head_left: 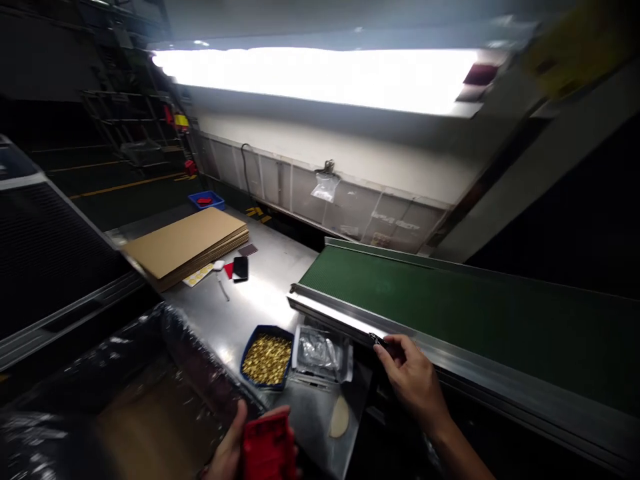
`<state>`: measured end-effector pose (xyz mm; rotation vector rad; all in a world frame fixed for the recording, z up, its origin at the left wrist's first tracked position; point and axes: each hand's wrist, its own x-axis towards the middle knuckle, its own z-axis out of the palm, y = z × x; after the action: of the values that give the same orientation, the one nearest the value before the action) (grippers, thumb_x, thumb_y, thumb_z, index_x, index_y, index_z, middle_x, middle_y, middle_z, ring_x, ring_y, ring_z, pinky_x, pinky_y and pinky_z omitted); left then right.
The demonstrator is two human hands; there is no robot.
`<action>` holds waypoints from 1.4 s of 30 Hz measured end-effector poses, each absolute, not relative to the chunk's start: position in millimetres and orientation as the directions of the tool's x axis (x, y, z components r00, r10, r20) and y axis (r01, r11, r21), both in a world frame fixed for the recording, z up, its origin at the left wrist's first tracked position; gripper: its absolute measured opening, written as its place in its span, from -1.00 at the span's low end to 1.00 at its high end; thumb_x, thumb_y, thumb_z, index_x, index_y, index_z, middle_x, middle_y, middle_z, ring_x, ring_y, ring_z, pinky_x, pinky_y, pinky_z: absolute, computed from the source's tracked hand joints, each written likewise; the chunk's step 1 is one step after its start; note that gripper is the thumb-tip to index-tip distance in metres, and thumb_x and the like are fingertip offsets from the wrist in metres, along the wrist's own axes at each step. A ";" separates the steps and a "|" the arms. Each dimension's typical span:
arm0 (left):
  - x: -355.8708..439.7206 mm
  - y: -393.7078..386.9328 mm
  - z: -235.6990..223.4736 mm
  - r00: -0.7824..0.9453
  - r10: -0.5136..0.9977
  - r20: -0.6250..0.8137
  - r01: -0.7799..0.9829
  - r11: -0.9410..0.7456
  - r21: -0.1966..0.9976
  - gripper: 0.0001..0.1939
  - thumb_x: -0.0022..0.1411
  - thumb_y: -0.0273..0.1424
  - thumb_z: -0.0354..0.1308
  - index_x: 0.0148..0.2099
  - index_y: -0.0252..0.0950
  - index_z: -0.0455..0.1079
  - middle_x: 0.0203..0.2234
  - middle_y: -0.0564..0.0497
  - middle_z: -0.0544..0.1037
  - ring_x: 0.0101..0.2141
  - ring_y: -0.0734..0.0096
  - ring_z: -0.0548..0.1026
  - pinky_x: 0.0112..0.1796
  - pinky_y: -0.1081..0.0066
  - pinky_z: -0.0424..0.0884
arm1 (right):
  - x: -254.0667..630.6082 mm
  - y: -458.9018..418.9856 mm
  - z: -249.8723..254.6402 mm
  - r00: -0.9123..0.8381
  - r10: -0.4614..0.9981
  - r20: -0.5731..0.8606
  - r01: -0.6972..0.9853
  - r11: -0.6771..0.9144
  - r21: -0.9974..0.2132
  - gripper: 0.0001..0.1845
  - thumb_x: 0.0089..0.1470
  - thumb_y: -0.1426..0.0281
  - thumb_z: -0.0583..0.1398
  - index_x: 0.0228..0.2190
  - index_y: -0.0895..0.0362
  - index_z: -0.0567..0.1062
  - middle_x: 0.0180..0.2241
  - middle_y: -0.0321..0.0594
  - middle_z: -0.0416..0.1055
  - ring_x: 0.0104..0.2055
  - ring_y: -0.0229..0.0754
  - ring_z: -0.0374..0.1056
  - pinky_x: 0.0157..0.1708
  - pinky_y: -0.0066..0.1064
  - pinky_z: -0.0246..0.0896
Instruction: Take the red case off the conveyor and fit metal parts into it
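My left hand (231, 448) holds a red plastic part (269, 448) at the bottom edge of the view, over the metal table (265, 293). My right hand (411, 377) reaches to the near rail of the green conveyor belt (450, 307) and pinches a small dark object (379, 341) at the rail. Between the hands lie a blue tray of small brass pieces (267, 358) and a clear tray with plastic bags (320, 352). A round tan disc (339, 417) lies on the table near the red part.
A stack of flat cardboard sheets (187, 243) lies at the far left of the table, with a black phone (241, 268) and small cards beside it. A box lined with black plastic (145, 393) stands at lower left. A bright lamp (320, 77) hangs overhead.
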<state>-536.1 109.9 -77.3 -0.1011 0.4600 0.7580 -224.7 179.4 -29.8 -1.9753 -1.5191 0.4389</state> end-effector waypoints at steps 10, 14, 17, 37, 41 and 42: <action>-531.2 115.3 -45.9 0.541 0.739 -0.402 -0.744 0.643 0.181 -0.29 0.22 0.14 0.03 0.23 -0.20 0.33 -0.06 -0.20 0.57 -0.02 -0.05 0.51 0.09 0.02 0.31 | -363.9 119.3 -2.5 -0.383 0.901 0.203 0.445 0.373 -0.814 -0.88 0.19 0.33 0.14 -0.23 0.06 0.43 -0.41 -0.29 0.40 -0.42 -0.28 0.36 -0.46 -0.48 0.21; -531.5 110.0 -49.8 0.476 0.784 -0.398 -0.763 0.593 0.256 -0.26 0.27 0.13 -0.05 0.30 -0.24 0.22 -0.02 -0.24 0.54 0.02 -0.08 0.48 0.10 0.01 0.29 | -373.3 116.4 -6.9 -0.324 0.933 0.160 0.417 0.292 -0.861 -0.86 0.20 0.28 0.09 -0.29 0.05 0.42 -0.44 -0.33 0.41 -0.45 -0.29 0.33 -0.47 -0.44 0.13; -530.7 106.6 -50.2 0.455 0.785 -0.420 -0.764 0.587 0.268 -0.25 0.29 0.12 -0.06 0.34 -0.22 0.14 0.01 -0.25 0.52 0.04 -0.08 0.47 0.11 0.00 0.28 | -373.9 115.0 -5.9 -0.336 0.936 0.104 0.429 0.250 -0.868 -0.85 0.19 0.26 0.10 -0.28 0.03 0.43 -0.42 -0.33 0.44 -0.42 -0.27 0.35 -0.43 -0.43 0.13; -519.3 106.3 -23.6 0.500 0.729 -0.468 -0.781 0.613 0.121 -0.18 0.26 0.16 -0.04 0.37 -0.24 0.03 0.06 -0.23 0.49 0.08 -0.05 0.44 0.16 0.01 0.22 | -349.0 125.3 3.7 -0.360 0.913 0.193 0.389 0.334 -0.858 -0.89 0.21 0.39 0.13 -0.29 0.10 0.47 -0.44 -0.27 0.46 -0.44 -0.28 0.38 -0.44 -0.47 0.24; -521.1 107.1 -26.9 0.528 0.708 -0.468 -0.766 0.636 0.098 -0.20 0.26 0.15 -0.05 0.37 -0.19 0.02 0.07 -0.22 0.49 0.07 -0.07 0.44 0.15 -0.04 0.21 | -345.2 129.5 6.8 -0.440 0.811 0.386 0.487 0.577 -0.655 -0.85 0.23 0.42 0.13 -0.16 0.13 0.45 -0.40 -0.18 0.43 -0.40 -0.20 0.33 -0.45 -0.41 0.25; -521.6 107.4 -27.6 0.531 0.711 -0.462 -0.760 0.640 0.110 -0.21 0.27 0.15 -0.06 0.36 -0.22 0.05 0.06 -0.23 0.49 0.07 -0.08 0.44 0.16 -0.03 0.21 | -346.4 130.6 7.6 -0.448 0.793 0.412 0.503 0.605 -0.618 -0.85 0.23 0.44 0.14 -0.16 0.13 0.45 -0.39 -0.17 0.43 -0.38 -0.19 0.32 -0.44 -0.40 0.25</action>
<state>-521.6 107.4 -27.6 -0.1088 0.4995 0.8796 -346.4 130.6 7.6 -1.0177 -2.1382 0.5395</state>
